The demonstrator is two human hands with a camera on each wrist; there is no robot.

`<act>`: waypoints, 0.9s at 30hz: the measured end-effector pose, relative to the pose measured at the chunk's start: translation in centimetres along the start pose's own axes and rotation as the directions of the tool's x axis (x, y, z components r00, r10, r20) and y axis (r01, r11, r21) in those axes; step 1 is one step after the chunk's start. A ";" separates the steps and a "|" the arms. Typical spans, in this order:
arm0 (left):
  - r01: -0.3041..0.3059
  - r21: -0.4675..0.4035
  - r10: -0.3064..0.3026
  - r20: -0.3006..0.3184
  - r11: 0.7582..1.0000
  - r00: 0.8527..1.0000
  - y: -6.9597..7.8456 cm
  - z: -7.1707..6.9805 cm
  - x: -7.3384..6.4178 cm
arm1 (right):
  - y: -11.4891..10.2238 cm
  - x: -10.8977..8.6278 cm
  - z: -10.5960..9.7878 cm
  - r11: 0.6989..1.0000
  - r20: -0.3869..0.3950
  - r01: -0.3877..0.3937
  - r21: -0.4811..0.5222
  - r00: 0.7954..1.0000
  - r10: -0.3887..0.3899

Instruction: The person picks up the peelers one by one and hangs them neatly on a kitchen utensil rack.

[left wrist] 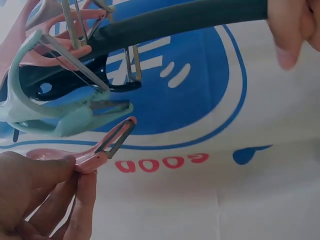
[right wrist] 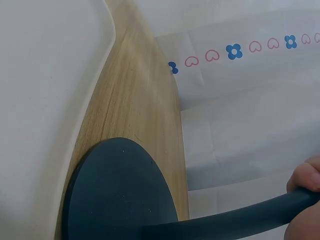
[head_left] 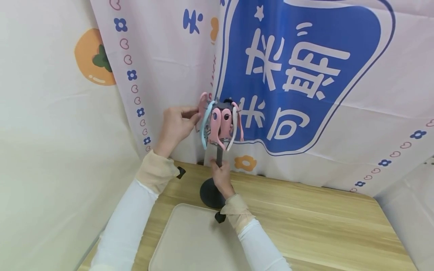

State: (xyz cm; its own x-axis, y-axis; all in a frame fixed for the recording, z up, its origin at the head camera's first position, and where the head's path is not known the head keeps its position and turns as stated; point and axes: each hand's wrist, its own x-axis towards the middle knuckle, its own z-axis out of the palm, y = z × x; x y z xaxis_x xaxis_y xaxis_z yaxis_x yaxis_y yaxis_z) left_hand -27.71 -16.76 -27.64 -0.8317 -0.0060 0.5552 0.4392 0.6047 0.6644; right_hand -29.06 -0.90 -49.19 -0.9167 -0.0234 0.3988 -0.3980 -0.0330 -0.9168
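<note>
My left hand (head_left: pixel 178 126) pinches a pink peeler (left wrist: pixel 92 159) by its handle, thumb against fingers, at the left side of a dark stand. A metal blade shows at the peeler's far end in the left wrist view. Close beside it hangs a light blue peeler (left wrist: pixel 75 120). Several more pink and white peelers (head_left: pixel 215 126) hang around the stand's top. Lower down, my right hand (head_left: pixel 222 177) grips the upright pole (head_left: pixel 219 156), fingers wrapped round it. The stand's round dark base (right wrist: pixel 120 190) sits on the table.
A beige tray (head_left: pixel 196 237) lies on the wooden table (head_left: pixel 312 222) in front of the stand, its edge near the base. Behind hangs a printed cloth (head_left: pixel 339 124) with a large blue panel. A pale cloth wall (head_left: pixel 44 150) stands at the left.
</note>
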 end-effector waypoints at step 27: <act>-0.022 -0.104 0.023 0.009 0.994 1.000 0.6 2.2 1.3 | 0.3 0.0 0.2 1.000 -0.018 -0.015 -0.015 1.000 0.014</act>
State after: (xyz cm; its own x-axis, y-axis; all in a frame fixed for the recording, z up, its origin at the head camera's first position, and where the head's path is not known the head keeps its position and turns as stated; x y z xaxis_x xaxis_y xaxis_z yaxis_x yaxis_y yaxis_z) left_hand -29.30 -14.62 -27.59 -0.8243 0.0147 0.5660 0.4903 0.5183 0.7007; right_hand -29.20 -1.16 -49.49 -0.9229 -0.0056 0.3851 -0.3849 -0.0178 -0.9228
